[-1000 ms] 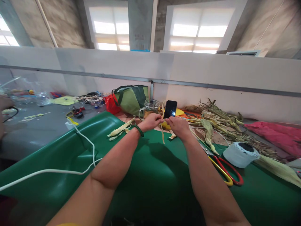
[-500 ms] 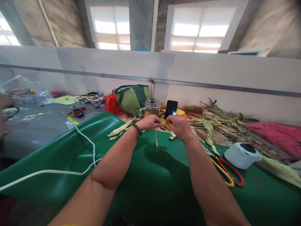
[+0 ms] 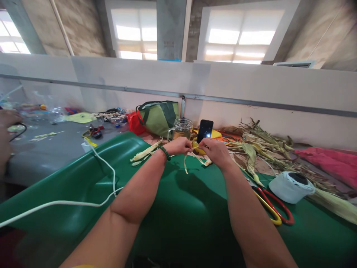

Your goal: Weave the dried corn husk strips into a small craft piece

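A thin, pale corn husk strip (image 3: 185, 164) dangles below my left hand (image 3: 181, 146), whose fingertips pinch it; a green bead bracelet (image 3: 164, 152) circles that wrist. My right hand (image 3: 216, 150) is closed in a pinch on the same husk, just right of the left hand. A short taut piece spans the gap between the fingertips. Another husk end (image 3: 208, 162) lies below the right hand. Both hands are above the far part of the green mat (image 3: 167, 208). Beyond them a phone (image 3: 205, 130) stands upright beside a glass mug (image 3: 182, 128).
Red-and-yellow-handled scissors (image 3: 275, 206) and a light blue twine spool (image 3: 291, 187) lie to the right. Dry husks (image 3: 259, 145) pile behind them. A white cable (image 3: 64, 203) crosses the left side. A green bag (image 3: 158, 117) stands at the back. Another person's hand (image 3: 9, 119) shows far left.
The view has shifted slightly, so everything sits a little further right. My fingertips are slightly further apart, with the husk strip stretched between them.
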A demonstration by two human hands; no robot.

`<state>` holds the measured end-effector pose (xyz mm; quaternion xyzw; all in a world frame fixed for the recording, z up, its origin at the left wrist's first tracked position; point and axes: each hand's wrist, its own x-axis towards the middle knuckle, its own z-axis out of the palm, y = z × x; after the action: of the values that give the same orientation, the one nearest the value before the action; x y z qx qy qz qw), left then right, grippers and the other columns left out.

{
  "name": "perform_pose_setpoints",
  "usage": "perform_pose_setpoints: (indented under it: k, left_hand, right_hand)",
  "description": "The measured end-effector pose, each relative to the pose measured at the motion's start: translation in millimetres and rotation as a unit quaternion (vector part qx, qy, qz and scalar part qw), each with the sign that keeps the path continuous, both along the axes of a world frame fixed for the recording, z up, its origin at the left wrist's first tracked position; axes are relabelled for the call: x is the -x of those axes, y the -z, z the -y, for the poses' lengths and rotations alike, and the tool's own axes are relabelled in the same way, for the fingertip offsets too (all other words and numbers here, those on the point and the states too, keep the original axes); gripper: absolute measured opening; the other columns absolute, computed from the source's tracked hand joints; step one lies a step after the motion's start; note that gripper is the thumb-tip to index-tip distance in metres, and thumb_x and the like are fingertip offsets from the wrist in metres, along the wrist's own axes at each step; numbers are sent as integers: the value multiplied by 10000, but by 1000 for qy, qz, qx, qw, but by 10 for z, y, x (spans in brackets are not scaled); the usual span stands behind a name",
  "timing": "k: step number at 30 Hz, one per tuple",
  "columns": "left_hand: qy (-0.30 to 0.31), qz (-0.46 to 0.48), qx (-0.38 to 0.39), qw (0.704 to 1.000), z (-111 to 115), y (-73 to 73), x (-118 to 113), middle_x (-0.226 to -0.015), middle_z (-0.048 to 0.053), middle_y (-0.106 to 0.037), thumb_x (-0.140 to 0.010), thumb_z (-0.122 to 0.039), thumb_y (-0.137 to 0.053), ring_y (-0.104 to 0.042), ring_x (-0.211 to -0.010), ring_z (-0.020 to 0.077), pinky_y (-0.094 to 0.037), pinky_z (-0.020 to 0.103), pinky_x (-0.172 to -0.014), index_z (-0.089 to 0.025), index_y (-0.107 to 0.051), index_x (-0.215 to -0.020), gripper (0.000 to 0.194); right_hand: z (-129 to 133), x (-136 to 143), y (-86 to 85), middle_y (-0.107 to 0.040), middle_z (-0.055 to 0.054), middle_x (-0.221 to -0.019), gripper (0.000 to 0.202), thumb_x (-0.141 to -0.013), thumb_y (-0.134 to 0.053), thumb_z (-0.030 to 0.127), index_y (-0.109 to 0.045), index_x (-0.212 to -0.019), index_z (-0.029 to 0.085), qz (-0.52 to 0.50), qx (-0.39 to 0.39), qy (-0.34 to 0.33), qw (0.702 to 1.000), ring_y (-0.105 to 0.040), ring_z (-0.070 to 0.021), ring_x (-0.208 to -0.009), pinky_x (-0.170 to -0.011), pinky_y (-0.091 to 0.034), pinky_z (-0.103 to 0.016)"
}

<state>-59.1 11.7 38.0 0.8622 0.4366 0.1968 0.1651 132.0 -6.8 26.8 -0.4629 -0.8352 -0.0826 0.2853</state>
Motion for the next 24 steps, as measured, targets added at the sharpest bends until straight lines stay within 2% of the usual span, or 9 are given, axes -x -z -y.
perform_pose_setpoints:
  k: [4, 7, 10, 13, 17, 19, 21, 24]
  left_hand:
    - [6, -25, 24, 999, 6, 11, -24, -606, 22, -661, -727, -147, -600, -530, -558, 95, -372, 191, -575, -99, -744, -769, 158]
    - [3, -42, 34, 999, 0, 28, -27, -629, 31, -674, -737, -171, -605, -550, -580, 102, -377, 191, -582, -99, -747, -794, 169]
    - [-8, -49, -5, 999, -15, 59, -36, -629, 36, -670, -745, -148, -579, -541, -574, 100, -367, 196, -582, -97, -744, -778, 176]
    - [-28, -62, -67, 995, -22, 106, -86, -636, 52, -668, -749, -116, -547, -529, -581, 108, -357, 208, -587, -103, -742, -748, 195]
    - [-95, -71, -102, 988, -10, 128, -165, -717, 107, -697, -786, -151, -519, -574, -654, 146, -389, 230, -633, -99, -750, -773, 237]
    - [-156, -41, -126, 979, -3, 96, -159, -780, 127, -711, -819, -174, -477, -597, -699, 163, -414, 245, -676, -97, -753, -813, 287]
    - [-216, -2, -155, 964, -6, 50, -115, -835, 135, -719, -848, -176, -431, -615, -750, 177, -430, 261, -721, -103, -752, -858, 329]
    - [-256, 40, -177, 950, -32, 7, -35, -879, 131, -723, -867, -177, -423, -630, -818, 194, -437, 278, -770, -118, -745, -896, 328]
  right_hand:
    - [21, -23, -19, -726, -29, -926, 194, -904, -513, 308, -685, -865, 227, 34, 19, 24, 999, -639, -178, -824, -628, -355, -255]
    - [73, 11, -69, -736, -50, -901, 261, -929, -481, 365, -700, -900, 227, 85, 38, 62, 994, -651, -196, -842, -614, -337, -261]
    - [113, 70, -117, -737, -88, -860, 348, -952, -423, 404, -704, -903, 204, 136, 48, 121, 982, -659, -215, -793, -574, -294, -275]
    - [110, 113, -122, -736, -101, -839, 385, -965, -393, 400, -701, -865, 192, 138, 65, 136, 979, -660, -213, -757, -559, -272, -278]
    - [41, 108, -50, -721, -79, -753, 386, -943, -439, 400, -665, -711, 189, 45, 90, 92, 991, -647, -190, -695, -553, -299, -264]
    - [3, 83, -4, -706, -39, -693, 265, -903, -508, 346, -649, -735, 196, -46, 125, 30, 991, -636, -164, -641, -559, -344, -246]
    - [-25, 52, 31, -699, -3, -674, 111, -852, -553, 269, -636, -816, 204, -133, 157, -27, 978, -638, -147, -618, -583, -396, -233]
    - [-42, 5, 53, -709, -5, -717, 74, -825, -550, 243, -616, -824, 209, -191, 122, -40, 973, -657, -156, -657, -623, -438, -246]
